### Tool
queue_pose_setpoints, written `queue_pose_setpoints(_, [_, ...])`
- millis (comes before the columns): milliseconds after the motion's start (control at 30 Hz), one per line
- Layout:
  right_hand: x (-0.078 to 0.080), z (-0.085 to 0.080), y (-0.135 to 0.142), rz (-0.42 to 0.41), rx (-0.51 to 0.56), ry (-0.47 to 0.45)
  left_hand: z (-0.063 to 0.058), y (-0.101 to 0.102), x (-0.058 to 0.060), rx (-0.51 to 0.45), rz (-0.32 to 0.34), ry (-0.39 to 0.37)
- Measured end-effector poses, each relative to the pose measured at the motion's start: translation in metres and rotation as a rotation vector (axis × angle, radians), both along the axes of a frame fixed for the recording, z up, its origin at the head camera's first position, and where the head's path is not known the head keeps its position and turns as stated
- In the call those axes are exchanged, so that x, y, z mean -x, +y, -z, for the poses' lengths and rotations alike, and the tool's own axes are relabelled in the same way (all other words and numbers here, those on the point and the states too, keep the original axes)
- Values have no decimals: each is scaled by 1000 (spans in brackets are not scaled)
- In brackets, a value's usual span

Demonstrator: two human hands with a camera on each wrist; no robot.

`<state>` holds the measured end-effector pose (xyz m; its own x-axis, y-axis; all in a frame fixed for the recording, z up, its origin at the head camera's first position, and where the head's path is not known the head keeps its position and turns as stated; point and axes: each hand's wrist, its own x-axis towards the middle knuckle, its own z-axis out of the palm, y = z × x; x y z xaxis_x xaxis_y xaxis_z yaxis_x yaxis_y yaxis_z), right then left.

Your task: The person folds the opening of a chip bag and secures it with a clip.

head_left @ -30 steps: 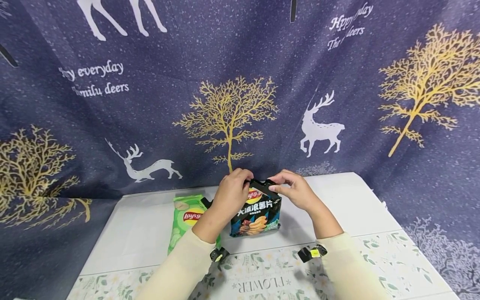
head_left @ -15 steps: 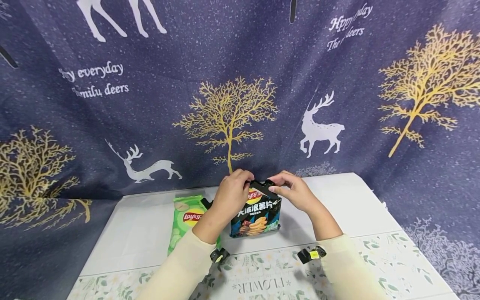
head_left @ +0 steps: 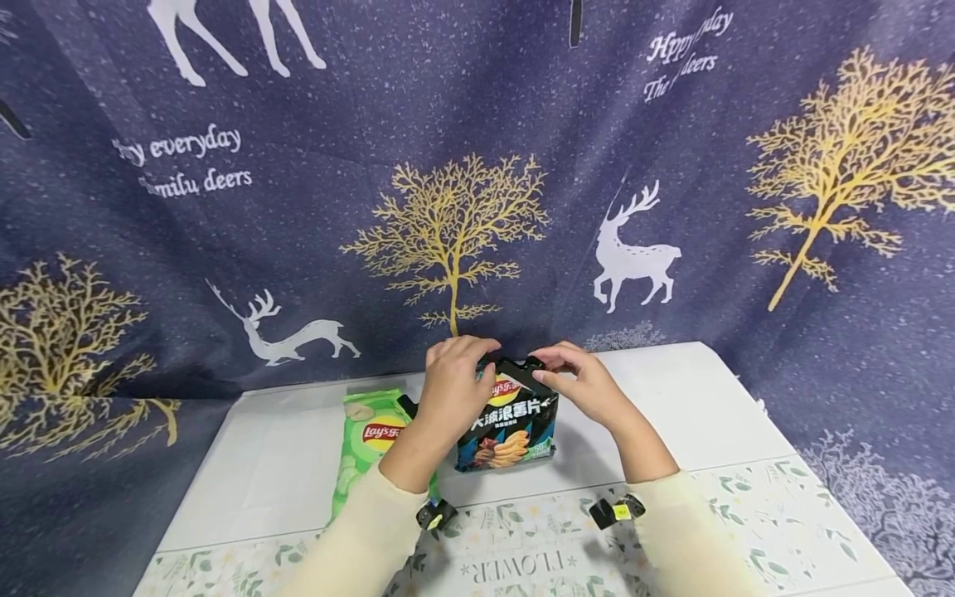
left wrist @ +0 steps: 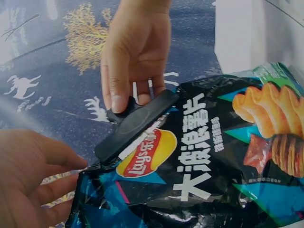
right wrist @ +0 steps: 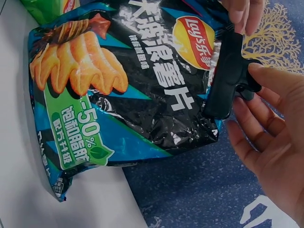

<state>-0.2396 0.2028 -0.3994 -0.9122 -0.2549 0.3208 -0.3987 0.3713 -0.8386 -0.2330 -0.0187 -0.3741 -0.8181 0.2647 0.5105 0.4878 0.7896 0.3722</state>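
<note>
A black bag of Lay's chips point(head_left: 515, 424) stands on the table, its top edge leaning back, with a black bag clip point(right wrist: 224, 78) across that edge. My right hand point(head_left: 585, 383) pinches the clip's handle between thumb and fingers, also plain in the left wrist view. At the bag's other top corner is my left hand point(head_left: 457, 385), its fingers loosely extended in the left wrist view and a fingertip at the corner. A green bag of Lay's chips point(head_left: 379, 431) lies to the left, partly hidden by my left forearm, with a black piece point(head_left: 408, 405) at its top right, probably another clip.
The white table point(head_left: 269, 464) has a leaf-patterned strip with the word FLOWER along its near side. Behind it hangs a dark blue cloth point(head_left: 477, 124) printed with trees and deer. A black camera point(head_left: 436, 514) is worn on the left wrist.
My left hand has loosened at the bag's corner, its fingers lifting and straightening. My right hand keeps its pinch on the clip. The head view has shifted slightly.
</note>
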Motion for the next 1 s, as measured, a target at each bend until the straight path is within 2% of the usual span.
queue_pose_setpoints(167, [0,4,2,0,5,17,0,-3,-3,-87,-5,6])
queue_pose_setpoints(433, [-4,5,1,6,-12,19,4,-8,-4,-170,-19,16])
queue_pose_setpoints(633, [-5,5,0,22,1,-14,7,-13,-5,-236,-39,-30])
queue_pose_setpoints(900, [12,30,7,36,-12,-17,16,-18,-8,-313,-43,-80])
queue_pose_setpoints(1000, [13,34,10,39,-18,-20,20,-20,-9,-341,-51,-104])
